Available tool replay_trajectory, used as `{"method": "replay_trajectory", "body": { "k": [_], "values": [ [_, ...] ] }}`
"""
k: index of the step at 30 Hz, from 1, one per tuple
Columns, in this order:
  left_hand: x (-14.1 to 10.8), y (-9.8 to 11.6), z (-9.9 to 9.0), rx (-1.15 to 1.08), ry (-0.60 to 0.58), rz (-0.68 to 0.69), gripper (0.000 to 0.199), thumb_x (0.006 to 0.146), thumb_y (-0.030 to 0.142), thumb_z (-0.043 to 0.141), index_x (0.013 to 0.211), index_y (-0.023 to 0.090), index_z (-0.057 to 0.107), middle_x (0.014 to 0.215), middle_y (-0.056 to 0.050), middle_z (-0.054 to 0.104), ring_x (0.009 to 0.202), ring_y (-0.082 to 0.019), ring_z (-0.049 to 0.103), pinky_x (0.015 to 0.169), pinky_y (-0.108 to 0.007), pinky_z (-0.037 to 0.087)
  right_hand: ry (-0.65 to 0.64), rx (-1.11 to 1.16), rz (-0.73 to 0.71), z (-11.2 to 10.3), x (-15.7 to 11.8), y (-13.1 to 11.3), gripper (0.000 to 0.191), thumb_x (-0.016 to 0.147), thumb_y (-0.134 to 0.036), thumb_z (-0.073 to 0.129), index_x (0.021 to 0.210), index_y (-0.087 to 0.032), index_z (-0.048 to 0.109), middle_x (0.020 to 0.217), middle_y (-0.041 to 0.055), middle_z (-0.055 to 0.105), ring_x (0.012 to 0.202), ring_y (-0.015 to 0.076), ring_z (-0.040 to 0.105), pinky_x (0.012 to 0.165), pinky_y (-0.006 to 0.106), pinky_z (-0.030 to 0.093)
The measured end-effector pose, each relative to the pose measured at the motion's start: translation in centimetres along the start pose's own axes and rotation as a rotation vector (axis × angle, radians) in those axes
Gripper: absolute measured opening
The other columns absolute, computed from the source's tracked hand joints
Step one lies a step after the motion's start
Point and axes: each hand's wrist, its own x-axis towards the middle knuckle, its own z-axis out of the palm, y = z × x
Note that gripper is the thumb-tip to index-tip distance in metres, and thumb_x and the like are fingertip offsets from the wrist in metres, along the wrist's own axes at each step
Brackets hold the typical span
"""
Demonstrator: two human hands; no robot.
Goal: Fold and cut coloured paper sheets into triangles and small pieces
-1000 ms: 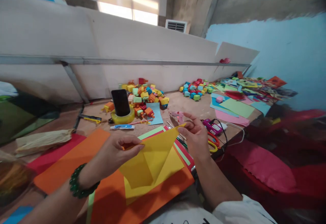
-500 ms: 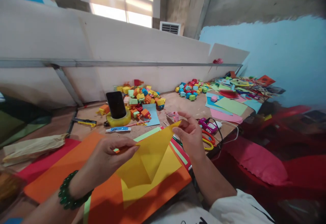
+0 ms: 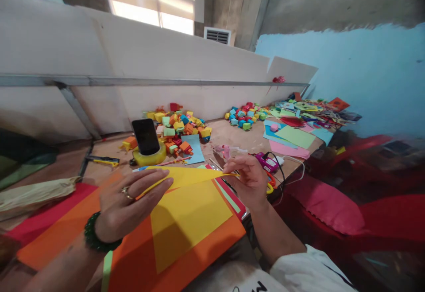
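Observation:
A folded yellow paper (image 3: 191, 177) is raised between my two hands, its narrow tip pointing right. My left hand (image 3: 133, 199) pinches its left part between thumb and fingers; a ring and a green bead bracelet show on that side. At the tip, my right hand (image 3: 245, 177) closes its fingertips on the paper. Below lies a flat yellow sheet (image 3: 189, 221) on top of orange paper (image 3: 133, 256).
A phone (image 3: 146, 137) leans in a yellow tape roll (image 3: 153, 155). Behind are heaps of small coloured paper cubes (image 3: 179, 126). A purple device (image 3: 268, 162) and scissors (image 3: 270, 188) lie right, a box cutter (image 3: 104, 160) left.
The yellow paper has been tilted from upright to nearly flat and looks narrower. My left hand has turned and moved up, gripping with more fingers. The view has shifted slightly.

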Motion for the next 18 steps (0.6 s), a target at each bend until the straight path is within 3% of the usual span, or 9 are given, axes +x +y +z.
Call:
{"method": "replay_trajectory", "body": {
  "k": [4, 9, 11, 15, 18],
  "values": [
    [-0.7, -0.1, 0.6, -0.065, -0.03, -0.082, 0.031, 0.081, 0.003, 0.064, 0.103, 0.024, 0.072, 0.092, -0.005, 0.076, 0.086, -0.019, 0.072, 0.081, -0.029, 0.058, -0.011, -0.026, -0.001, -0.1, -0.1, 0.0, 0.029, 0.076, -0.021, 0.077, 0.101, -0.028, 0.063, 0.079, -0.002, 0.071, 0.072, 0.014, 0.067, 0.075, 0.032, 0.056],
    [-0.8, 0.6, 1.6, -0.308, -0.085, -0.382, 0.018, 0.085, 0.012, 0.061, 0.094, 0.021, 0.074, 0.088, -0.005, 0.077, 0.077, -0.014, 0.072, 0.072, -0.02, 0.056, 0.074, 0.046, 0.195, 0.0, 0.0, 0.0, 0.034, 0.069, -0.021, 0.082, 0.098, -0.025, 0.065, 0.075, -0.0029, 0.07, 0.07, 0.0128, 0.068, 0.066, 0.025, 0.056],
    [-0.6, 0.8, 1.6, -0.39, -0.186, -0.553, 0.014, 0.086, 0.022, 0.062, 0.087, 0.02, 0.076, 0.083, -0.005, 0.077, 0.074, -0.015, 0.071, 0.071, -0.021, 0.055, 0.135, 0.064, 0.288, 0.0, -0.1, 0.1, 0.036, 0.066, -0.023, 0.084, 0.097, -0.024, 0.065, 0.074, -0.0025, 0.071, 0.069, 0.0132, 0.068, 0.064, 0.024, 0.055],
    [0.3, 1.1, 1.3, -0.614, -0.417, -0.899, 0.027, 0.083, 0.039, 0.063, 0.075, 0.016, 0.075, 0.072, -0.004, 0.073, 0.064, -0.014, 0.063, 0.059, -0.02, 0.05, 0.193, 0.106, 0.403, 0.2, 0.0, 0.2, 0.043, 0.062, -0.024, 0.086, 0.099, -0.024, 0.065, 0.071, -0.003, 0.071, 0.067, 0.0133, 0.069, 0.063, 0.023, 0.054],
    [0.9, 1.0, 1.3, -0.773, -0.452, -1.054, 0.032, 0.076, 0.044, 0.066, 0.067, 0.014, 0.072, 0.062, -0.002, 0.067, 0.057, -0.012, 0.055, 0.052, -0.019, 0.045, 0.206, 0.113, 0.43, 0.5, 0.1, 0.2, 0.045, 0.06, -0.026, 0.087, 0.099, -0.024, 0.065, 0.067, -0.0036, 0.07, 0.065, 0.014, 0.069, 0.063, 0.024, 0.055]
  ]
}}
